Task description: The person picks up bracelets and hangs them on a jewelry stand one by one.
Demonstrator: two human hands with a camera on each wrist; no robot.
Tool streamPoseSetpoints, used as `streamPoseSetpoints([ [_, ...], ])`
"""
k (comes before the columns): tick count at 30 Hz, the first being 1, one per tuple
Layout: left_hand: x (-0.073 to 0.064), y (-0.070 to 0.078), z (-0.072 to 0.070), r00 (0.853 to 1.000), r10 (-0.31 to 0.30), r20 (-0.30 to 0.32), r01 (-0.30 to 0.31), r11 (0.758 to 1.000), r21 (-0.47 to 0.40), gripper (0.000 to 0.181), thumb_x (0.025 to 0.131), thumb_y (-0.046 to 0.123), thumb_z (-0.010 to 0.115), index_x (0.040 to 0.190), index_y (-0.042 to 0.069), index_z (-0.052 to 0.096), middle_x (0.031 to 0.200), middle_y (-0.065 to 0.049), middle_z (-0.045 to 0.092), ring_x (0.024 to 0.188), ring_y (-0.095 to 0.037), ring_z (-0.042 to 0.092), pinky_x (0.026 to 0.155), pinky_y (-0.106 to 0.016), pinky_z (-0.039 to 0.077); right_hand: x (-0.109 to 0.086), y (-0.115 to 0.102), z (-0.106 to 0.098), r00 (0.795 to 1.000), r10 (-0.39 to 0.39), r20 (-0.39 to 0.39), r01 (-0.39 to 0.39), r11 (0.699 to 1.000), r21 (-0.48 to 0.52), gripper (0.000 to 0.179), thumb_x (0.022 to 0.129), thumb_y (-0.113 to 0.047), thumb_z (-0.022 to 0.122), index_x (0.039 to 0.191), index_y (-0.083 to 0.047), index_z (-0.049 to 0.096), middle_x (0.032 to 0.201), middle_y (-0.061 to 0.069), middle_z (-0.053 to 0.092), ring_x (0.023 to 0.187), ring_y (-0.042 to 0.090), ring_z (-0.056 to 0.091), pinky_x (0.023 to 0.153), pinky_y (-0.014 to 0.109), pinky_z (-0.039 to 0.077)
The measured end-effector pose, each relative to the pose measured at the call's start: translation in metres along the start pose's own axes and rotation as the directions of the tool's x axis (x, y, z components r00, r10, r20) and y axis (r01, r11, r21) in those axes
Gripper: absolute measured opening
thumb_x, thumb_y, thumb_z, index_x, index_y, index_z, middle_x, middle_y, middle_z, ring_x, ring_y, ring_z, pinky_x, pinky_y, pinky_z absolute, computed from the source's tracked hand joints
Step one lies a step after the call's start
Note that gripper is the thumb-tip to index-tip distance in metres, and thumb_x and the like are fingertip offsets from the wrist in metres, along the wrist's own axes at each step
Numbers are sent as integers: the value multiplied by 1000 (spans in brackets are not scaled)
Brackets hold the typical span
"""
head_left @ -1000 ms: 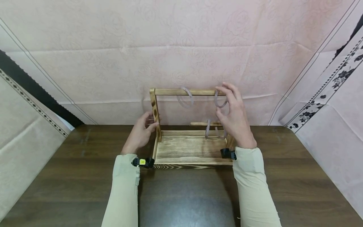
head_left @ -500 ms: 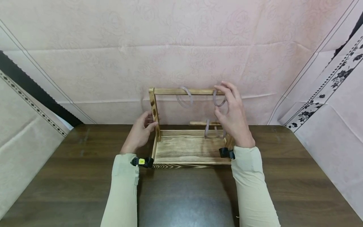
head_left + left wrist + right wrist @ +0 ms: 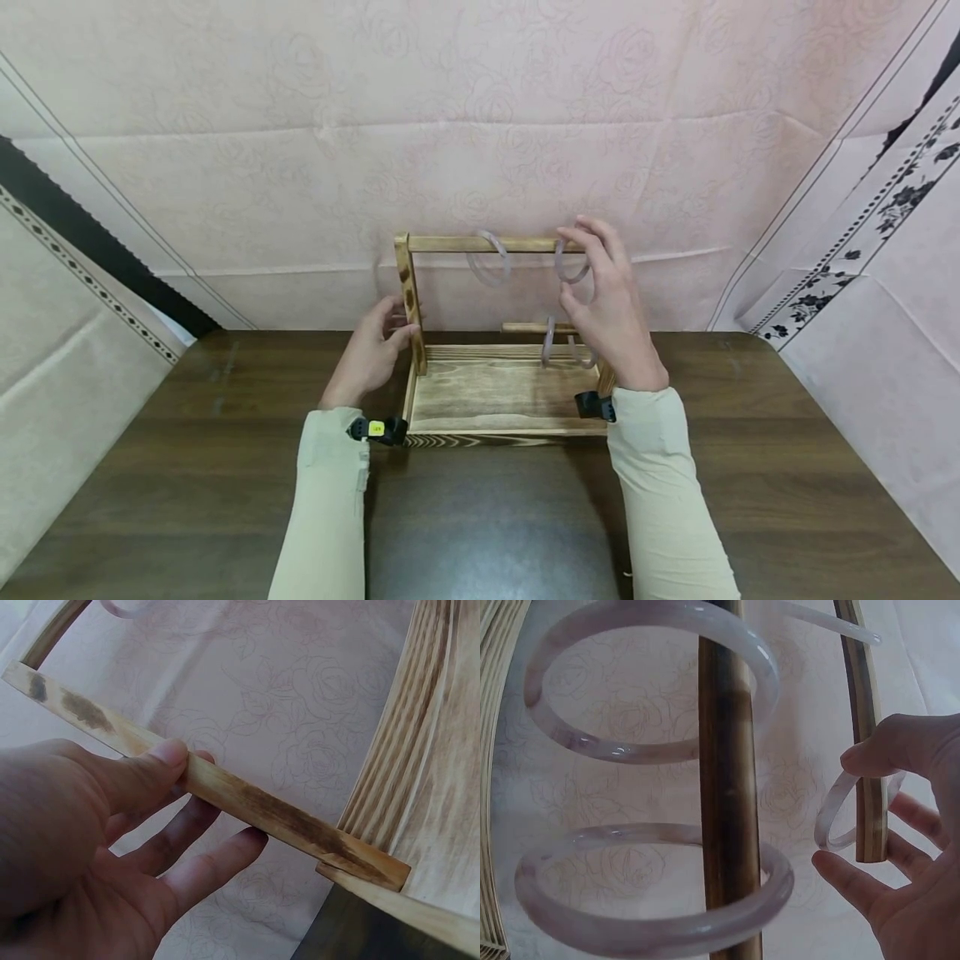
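Note:
The wooden display stand has a tray base, a left post and an upper bar. My left hand pinches the post, with the thumb on its near face in the left wrist view. At the upper bar's right end, my right hand holds a pale lavender bangle between thumb and fingers. The bar's free end passes through this ring in the right wrist view. Farther left, another bangle hangs on the same bar. Two more bangles, one upright, hang on the lower bar.
The stand sits on a dark wood table near its back edge. Behind it hangs a pale rose-patterned cloth. The lower bar's right part and its post are partly hidden by my right hand.
My right hand has shifted slightly left, carrying the bangle a little farther along the upper bar. The left hand keeps its hold on the post; the other bangles hang as before.

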State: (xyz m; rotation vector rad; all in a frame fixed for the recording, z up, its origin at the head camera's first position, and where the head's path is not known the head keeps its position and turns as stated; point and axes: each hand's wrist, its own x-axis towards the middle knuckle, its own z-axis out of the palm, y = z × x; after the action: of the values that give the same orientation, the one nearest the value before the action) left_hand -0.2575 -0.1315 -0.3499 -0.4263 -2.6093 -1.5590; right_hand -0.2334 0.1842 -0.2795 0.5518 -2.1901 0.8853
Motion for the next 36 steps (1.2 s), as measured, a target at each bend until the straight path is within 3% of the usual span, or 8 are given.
streamPoseSetpoints([
  [20, 0, 2, 0, 1000, -11, -1, 11, 1000, 1, 39, 106, 9, 54, 144, 6, 48, 136, -16, 63, 128, -32, 59, 105, -49, 54, 2, -10, 10, 999, -26, 39, 26, 1000, 11, 67, 83, 13, 71, 142, -14, 55, 157, 11, 41, 143, 29, 41, 108, 50, 46],
  [26, 0, 2, 0, 1000, -15, -1, 15, 1000, 6, 40, 105, 9, 54, 145, 7, 48, 136, -16, 63, 128, -33, 58, 105, -49, 54, 2, -12, 13, 999, -39, 38, 39, 999, 1, 68, 82, 12, 72, 142, -15, 56, 156, 11, 42, 144, 31, 40, 126, 58, 21],
  [29, 0, 2, 0, 1000, -13, -2, 13, 1000, 11, 40, 105, 9, 54, 145, 7, 48, 136, -16, 63, 128, -33, 58, 105, -49, 54, 2, -13, 14, 998, -43, 37, 43, 999, 13, 67, 81, 13, 71, 141, -14, 56, 155, 11, 43, 142, 30, 43, 122, 54, 31],
  [33, 0, 2, 0, 1000, -10, 1, 10, 1000, 12, 40, 105, 9, 54, 145, 7, 48, 135, -16, 63, 128, -32, 59, 104, -49, 54, 2, -15, 15, 998, -43, 49, 42, 999, 25, 66, 82, 13, 71, 141, -13, 56, 155, 12, 42, 142, 29, 44, 106, 48, 47],
  [36, 0, 2, 0, 1000, -11, 1, 11, 1000, 12, 39, 105, 9, 54, 144, 7, 49, 136, -16, 63, 128, -32, 59, 104, -49, 54, 2, -16, 15, 997, -46, 55, 44, 999, 27, 65, 83, 13, 71, 141, -13, 56, 156, 13, 41, 143, 29, 43, 106, 47, 48],
])
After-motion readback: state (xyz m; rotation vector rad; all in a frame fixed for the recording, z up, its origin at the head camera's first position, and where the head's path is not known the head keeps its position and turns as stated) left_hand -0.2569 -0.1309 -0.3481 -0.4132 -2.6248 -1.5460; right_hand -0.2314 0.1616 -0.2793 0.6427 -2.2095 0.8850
